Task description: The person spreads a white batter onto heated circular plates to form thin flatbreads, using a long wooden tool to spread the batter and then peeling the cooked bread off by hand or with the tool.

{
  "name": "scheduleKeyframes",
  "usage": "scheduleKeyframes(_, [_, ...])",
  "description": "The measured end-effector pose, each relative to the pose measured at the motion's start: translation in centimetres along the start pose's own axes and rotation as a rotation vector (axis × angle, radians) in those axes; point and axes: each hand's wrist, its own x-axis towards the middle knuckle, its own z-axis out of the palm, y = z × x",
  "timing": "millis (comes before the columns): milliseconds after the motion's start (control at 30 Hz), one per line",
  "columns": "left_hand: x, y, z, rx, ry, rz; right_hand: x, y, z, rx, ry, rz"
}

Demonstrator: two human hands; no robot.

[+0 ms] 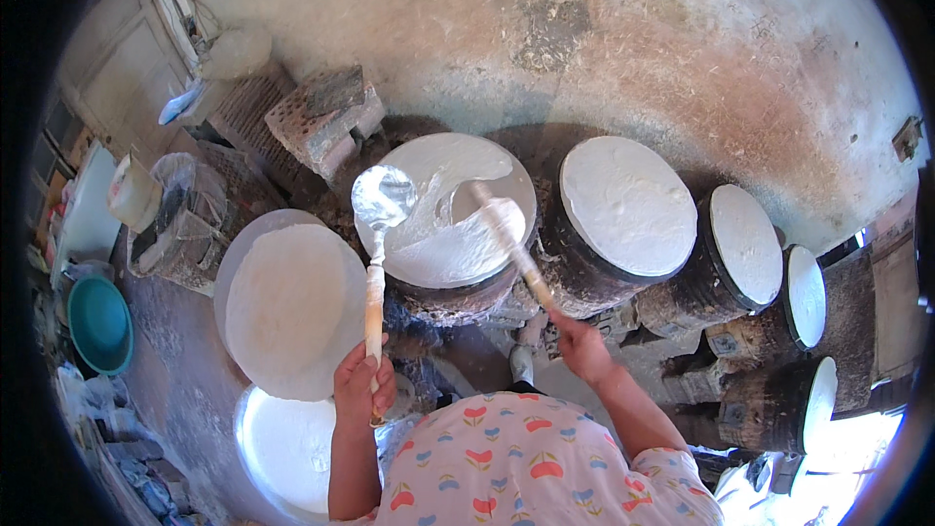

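Observation:
My left hand (pixel 364 378) grips the wooden handle of a metal ladle (pixel 383 197), raised with its batter-smeared bowl above the left side of a round griddle (pixel 449 281). In my right hand (pixel 583 351) is a wooden-handled spreading tool (pixel 537 281), blurred by motion. Its far end is over the white batter (pixel 438 248) on that griddle; its exact shape cannot be made out. The batter lies in a swirl, with a thinner, greyer patch near the middle right. Left of the griddle, a pale round flatbread (pixel 288 307) rests on a round stack or board.
More batter-covered griddles on drum stoves curve away to the right, the nearest holding a white round (pixel 628 204). A large basin of white batter (pixel 288 446) is at lower left. Perforated bricks (pixel 321 124) stand by the wall; a teal basin (pixel 101 325) is far left.

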Motion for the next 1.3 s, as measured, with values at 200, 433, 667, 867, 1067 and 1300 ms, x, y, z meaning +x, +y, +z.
scheduleKeyframes(200, [-0.1,-0.4,0.8,-0.002,0.011,0.038,-2.0,0.5,-2.2,-0.350,-0.176,-0.021])
scheduleKeyframes(433, [-0.4,-0.6,2.9,0.002,0.091,0.035,6.4,3.8,-1.2,-0.178,-0.015,-0.067])
scheduleKeyframes(667, [-2.7,-1.6,2.3,-0.031,0.182,0.130,5.8,4.4,-3.0,-0.267,-0.081,-0.091])
scheduleKeyframes(867, [-3.0,-2.1,3.9,-0.054,0.237,0.134,17.7,2.7,-1.8,-0.072,0.055,-0.015])
scheduleKeyframes(1067, [-5.2,-1.9,3.0,-0.032,0.266,0.157,16.2,3.9,-2.8,0.128,0.031,-0.087])
scheduleKeyframes(1300, [-3.2,-2.1,3.7,-0.058,0.229,0.089,13.3,-0.2,-1.3,0.204,-0.328,-0.031])
